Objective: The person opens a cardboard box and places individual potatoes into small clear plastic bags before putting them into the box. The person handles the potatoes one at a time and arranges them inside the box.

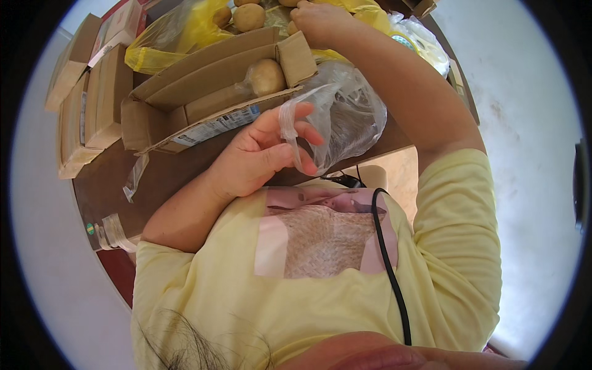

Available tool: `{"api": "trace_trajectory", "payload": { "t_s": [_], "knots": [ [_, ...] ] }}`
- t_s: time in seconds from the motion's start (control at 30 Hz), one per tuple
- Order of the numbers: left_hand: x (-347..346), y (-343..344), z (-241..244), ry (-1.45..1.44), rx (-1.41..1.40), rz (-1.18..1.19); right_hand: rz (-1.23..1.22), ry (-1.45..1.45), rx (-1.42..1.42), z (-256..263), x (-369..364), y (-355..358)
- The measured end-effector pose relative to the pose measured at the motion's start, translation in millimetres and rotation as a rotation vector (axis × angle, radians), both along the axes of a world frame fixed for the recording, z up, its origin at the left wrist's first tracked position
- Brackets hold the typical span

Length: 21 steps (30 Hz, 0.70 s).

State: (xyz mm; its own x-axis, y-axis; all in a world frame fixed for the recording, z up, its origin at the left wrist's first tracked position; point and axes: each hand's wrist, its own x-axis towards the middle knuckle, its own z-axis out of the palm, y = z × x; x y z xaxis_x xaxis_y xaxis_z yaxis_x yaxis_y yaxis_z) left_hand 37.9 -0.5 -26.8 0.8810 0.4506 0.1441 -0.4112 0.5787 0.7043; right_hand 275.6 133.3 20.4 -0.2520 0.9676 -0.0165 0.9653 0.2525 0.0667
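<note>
My left hand (263, 150) has the handle of a clear plastic bag (356, 111) looped over its fingers, which are curled and spread. The bag lies crumpled on the table edge to the right of an open cardboard box (162, 95). Inside that box, at its right end, is one potato (268, 77) with clear plastic film at its left side. Beyond the box, my right hand (319, 23) reaches among potatoes (249, 17) on a yellow plastic bag (185, 32). A potato partly shows beside its fingers; whether they grip it cannot be made out.
Closed cardboard boxes (108, 97) are stacked at the left of the brown table (185, 166). A roll of clear tape (113, 231) sits near the left edge. Plastic-wrapped items (423, 44) lie at the far right. A black cable (386, 259) hangs down my shirt.
</note>
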Motion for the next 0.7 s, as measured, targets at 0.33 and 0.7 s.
{"api": "trace_trajectory", "payload": {
  "t_s": [0.33, 0.7],
  "knots": [
    [4, 2, -3, -0.032, -0.006, 0.037, 0.157, 1.328, 0.068, 63, 24, -101],
    [9, -1, -9, -0.087, 0.054, 0.054, -0.028, 0.5, 0.225, -17, 15, -180]
  ]
}}
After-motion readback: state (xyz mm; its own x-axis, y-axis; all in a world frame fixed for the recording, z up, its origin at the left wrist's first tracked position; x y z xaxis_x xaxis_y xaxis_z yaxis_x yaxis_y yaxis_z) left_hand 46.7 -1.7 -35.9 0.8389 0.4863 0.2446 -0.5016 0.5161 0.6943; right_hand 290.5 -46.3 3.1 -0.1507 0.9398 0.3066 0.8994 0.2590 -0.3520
